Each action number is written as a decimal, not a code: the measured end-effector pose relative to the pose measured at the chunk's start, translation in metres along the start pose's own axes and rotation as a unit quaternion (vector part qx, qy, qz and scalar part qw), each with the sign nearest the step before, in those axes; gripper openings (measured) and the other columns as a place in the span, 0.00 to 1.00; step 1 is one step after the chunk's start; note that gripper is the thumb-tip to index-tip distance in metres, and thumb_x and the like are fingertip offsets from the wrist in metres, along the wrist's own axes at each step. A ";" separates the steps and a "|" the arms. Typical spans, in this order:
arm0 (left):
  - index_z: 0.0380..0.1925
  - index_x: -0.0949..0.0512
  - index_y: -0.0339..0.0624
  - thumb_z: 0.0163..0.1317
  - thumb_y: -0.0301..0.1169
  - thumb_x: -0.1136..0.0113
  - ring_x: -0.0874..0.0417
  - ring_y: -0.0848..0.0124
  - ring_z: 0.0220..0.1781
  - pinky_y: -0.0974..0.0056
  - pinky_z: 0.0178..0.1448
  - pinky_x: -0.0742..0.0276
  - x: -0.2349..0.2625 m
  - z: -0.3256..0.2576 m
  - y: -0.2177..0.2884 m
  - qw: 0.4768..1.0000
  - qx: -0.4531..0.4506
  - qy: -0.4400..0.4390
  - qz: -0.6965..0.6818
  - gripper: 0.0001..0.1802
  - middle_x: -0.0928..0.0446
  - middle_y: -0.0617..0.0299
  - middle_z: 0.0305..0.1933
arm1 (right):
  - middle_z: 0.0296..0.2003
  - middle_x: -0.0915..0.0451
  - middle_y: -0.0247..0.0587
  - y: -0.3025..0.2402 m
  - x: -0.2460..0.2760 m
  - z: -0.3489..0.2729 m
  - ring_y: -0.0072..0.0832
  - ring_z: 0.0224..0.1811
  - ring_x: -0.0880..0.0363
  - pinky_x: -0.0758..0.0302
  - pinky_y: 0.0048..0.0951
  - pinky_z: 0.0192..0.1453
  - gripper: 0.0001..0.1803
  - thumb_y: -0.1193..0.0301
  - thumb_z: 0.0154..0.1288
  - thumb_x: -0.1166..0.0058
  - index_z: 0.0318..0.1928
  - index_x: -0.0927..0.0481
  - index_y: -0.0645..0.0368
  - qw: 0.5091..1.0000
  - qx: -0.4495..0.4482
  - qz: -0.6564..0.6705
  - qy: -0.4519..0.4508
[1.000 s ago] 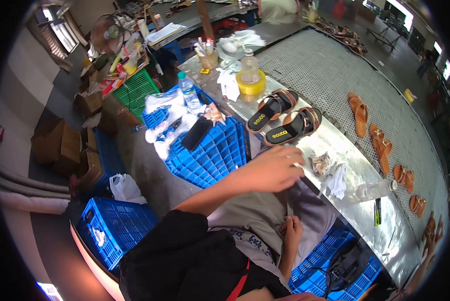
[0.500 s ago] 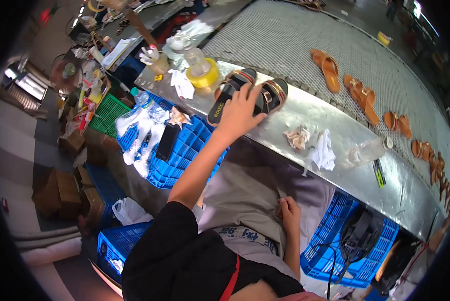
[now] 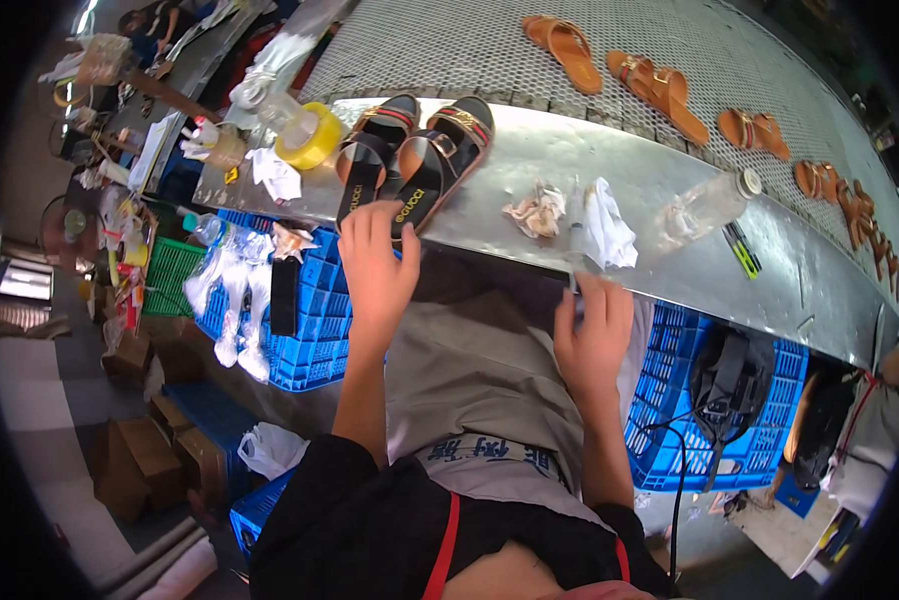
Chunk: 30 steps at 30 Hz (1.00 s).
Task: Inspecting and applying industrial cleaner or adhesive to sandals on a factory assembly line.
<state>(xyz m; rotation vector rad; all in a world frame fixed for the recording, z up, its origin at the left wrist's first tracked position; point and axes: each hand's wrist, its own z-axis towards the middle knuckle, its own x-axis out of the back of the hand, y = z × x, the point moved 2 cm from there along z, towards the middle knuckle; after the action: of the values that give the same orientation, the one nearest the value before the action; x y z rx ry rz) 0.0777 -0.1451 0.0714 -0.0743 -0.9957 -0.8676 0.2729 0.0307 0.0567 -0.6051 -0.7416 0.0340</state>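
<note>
A pair of black slide sandals (image 3: 451,155) with red trim and gold-coloured buckles lies on the metal bench, toes pointing away. My left hand (image 3: 379,265) is at their heels, fingers stretched forward and thumb apart; whether the fingertips touch the soles cannot be told. My right hand (image 3: 594,325) is at the bench's front edge, fingers extended, beside a slim pen-like stick (image 3: 575,238) whose near end reaches the thumb and index finger. Right of the stick lies a crumpled white cloth (image 3: 609,225), left of it a wad of stained tissue (image 3: 539,212).
A yellow tape roll (image 3: 309,137), a clear bottle (image 3: 707,208) and a green-black cutter (image 3: 742,250) lie on the metal bench (image 3: 529,140). Beyond is a mesh belt (image 3: 439,50) carrying brown sandals (image 3: 659,95). Blue crates (image 3: 314,345) stand below both sides.
My left hand has drawn back from the top of the sandals to their heels. My right hand has risen from my lap to the bench edge. The view has shifted.
</note>
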 end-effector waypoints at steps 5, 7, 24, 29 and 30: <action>0.43 0.21 0.39 0.58 0.25 0.38 0.24 0.54 0.53 0.52 0.59 0.31 -0.007 -0.018 0.044 0.984 -0.097 -0.074 -0.129 0.12 0.21 0.55 0.48 | 0.39 0.25 0.45 0.006 -0.025 0.029 0.43 0.41 0.25 0.31 0.41 0.45 0.21 0.68 0.64 0.41 0.55 0.25 0.62 0.988 -0.053 -0.125 -0.070; 0.43 0.20 0.38 0.58 0.24 0.38 0.23 0.54 0.52 0.53 0.60 0.30 -0.021 -0.019 0.056 0.976 -0.115 -0.087 -0.166 0.11 0.20 0.54 0.47 | 0.39 0.25 0.46 0.016 -0.034 0.028 0.44 0.41 0.25 0.31 0.42 0.45 0.20 0.69 0.65 0.42 0.55 0.25 0.63 0.987 -0.065 -0.132 -0.071; 0.59 0.24 0.41 0.58 0.30 0.35 0.24 0.57 0.51 0.56 0.56 0.30 -0.094 0.012 0.070 0.958 -0.089 -0.120 -0.247 0.27 0.22 0.57 0.52 | 0.32 0.30 0.49 0.016 -0.010 -0.004 0.45 0.33 0.28 0.29 0.44 0.39 0.21 0.82 0.61 0.45 0.57 0.23 0.67 0.991 -0.057 0.050 -0.114; 0.62 0.25 0.38 0.61 0.26 0.38 0.22 0.66 0.44 0.64 0.48 0.27 -0.108 0.031 0.056 0.914 -0.056 -0.221 -0.336 0.26 0.22 0.58 0.50 | 0.30 0.31 0.46 0.022 -0.007 0.003 0.42 0.32 0.28 0.29 0.43 0.38 0.23 0.81 0.58 0.42 0.56 0.21 0.66 0.993 -0.024 0.028 -0.116; 0.61 0.25 0.37 0.62 0.25 0.39 0.22 0.70 0.41 0.67 0.45 0.26 -0.111 0.035 0.055 0.879 -0.007 -0.266 -0.396 0.25 0.22 0.58 0.48 | 0.30 0.31 0.46 0.025 -0.006 0.005 0.42 0.32 0.28 0.29 0.43 0.38 0.23 0.81 0.58 0.42 0.56 0.21 0.66 0.993 -0.024 0.029 -0.114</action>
<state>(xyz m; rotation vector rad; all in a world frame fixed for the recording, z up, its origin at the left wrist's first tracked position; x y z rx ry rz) 0.0623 -0.0263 0.0242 0.1008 -1.5775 -1.6620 0.2696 0.0521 0.0429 -0.6755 -0.9480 0.1407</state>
